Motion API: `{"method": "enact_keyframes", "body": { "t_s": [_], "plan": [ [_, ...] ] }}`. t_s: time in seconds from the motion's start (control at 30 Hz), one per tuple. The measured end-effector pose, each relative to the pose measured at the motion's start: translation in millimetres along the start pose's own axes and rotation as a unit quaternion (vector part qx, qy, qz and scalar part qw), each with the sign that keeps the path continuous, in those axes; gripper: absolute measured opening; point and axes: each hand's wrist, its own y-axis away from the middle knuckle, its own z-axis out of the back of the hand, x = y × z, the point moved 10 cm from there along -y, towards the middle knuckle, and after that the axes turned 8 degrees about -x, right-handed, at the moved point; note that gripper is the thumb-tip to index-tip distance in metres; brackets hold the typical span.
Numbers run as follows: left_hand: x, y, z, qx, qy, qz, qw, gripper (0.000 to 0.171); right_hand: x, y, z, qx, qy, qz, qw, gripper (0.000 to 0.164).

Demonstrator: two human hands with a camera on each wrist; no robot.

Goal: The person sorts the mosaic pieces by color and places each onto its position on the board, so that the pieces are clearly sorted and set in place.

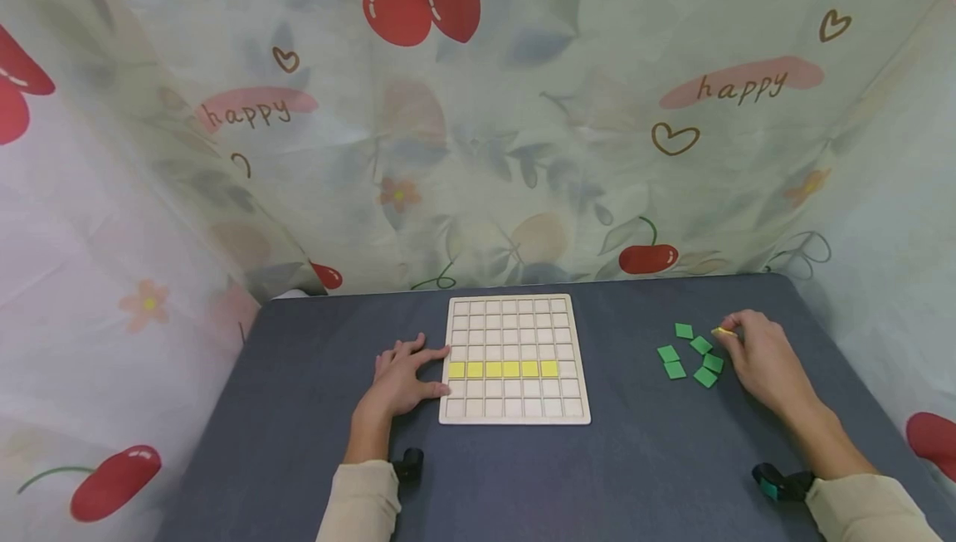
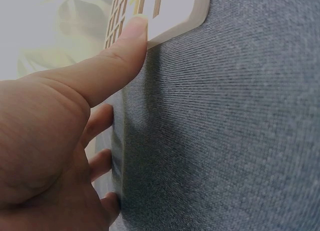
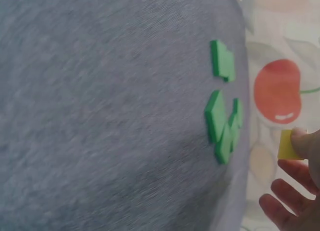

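A pale wooden grid board [image 1: 515, 416] lies on the dark table, with a row of several yellow square tiles [image 1: 494, 369] set in its cells; the cell at that row's right end is bare. My left hand [image 1: 399, 378] is at the board's left edge, thumb and index finger spread and touching it, the thumb [image 2: 131, 36] on the rim in the left wrist view. Over at the right, my right hand [image 1: 769, 359] pinches a yellow tile [image 3: 287, 145] between thumb and finger, held above the table. Several green square tiles [image 1: 675, 370] lie loose just left of that hand.
The dark cloth-covered table [image 1: 508, 484] ends at a patterned curtain [image 1: 508, 127] behind, with more curtain on both sides. Black straps with small devices [image 1: 780, 484] sit on both wrists, by the light sleeves.
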Motion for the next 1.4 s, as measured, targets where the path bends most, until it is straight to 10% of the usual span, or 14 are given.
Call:
{"method": "enact_keyframes", "body": {
  "t_s": [1.4],
  "plan": [
    [3.5, -1.0, -2.5, -0.003, 0.010, 0.008, 0.9999, 0.071, 60.8, -8.7, -23.5, 0.010, -0.070, -0.004, 0.998, 0.016]
  ]
}}
